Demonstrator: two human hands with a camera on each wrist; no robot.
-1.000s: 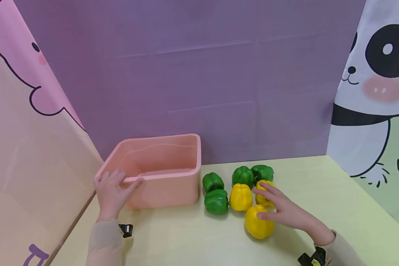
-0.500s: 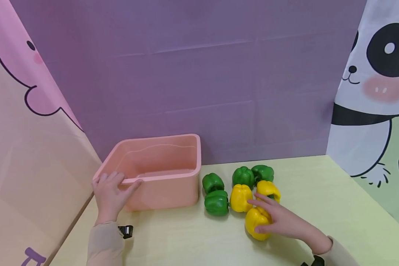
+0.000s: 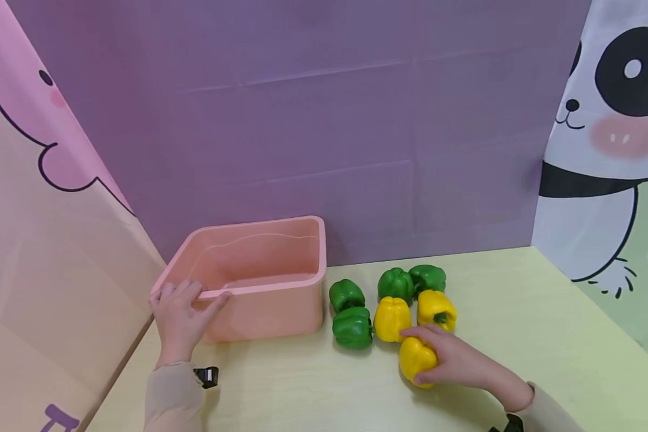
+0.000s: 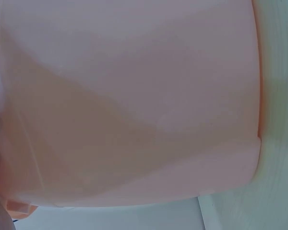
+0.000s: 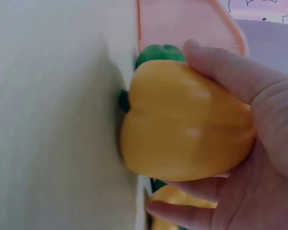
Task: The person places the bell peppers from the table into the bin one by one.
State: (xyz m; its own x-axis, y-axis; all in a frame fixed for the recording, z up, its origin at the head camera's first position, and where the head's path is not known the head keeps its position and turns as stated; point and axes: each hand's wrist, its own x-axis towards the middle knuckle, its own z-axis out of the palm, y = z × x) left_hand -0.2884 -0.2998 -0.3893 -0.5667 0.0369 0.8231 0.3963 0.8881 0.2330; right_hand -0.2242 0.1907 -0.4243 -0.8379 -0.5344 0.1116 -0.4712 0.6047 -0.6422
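At the left of the head view, my left hand grips the near rim of a pink plastic bin, fingers over the edge and thumb along the front. The bin's wall fills most of the left wrist view. My right hand holds the nearest yellow bell pepper between thumb and fingers, low at the table. In the right wrist view this pepper lies in the grasp with its green stem toward the tabletop. Just behind it are another yellow pepper and a third yellow pepper.
Two green bell peppers, one behind and one in front, lie just right of the bin. Another green pepper and one beside it sit farther back. A purple backdrop rises behind the pale table.
My right hand has moved slightly left and closed its fingers round the nearest yellow pepper, uncovering the yellow pepper at the right. The left hand stays on the bin's rim.
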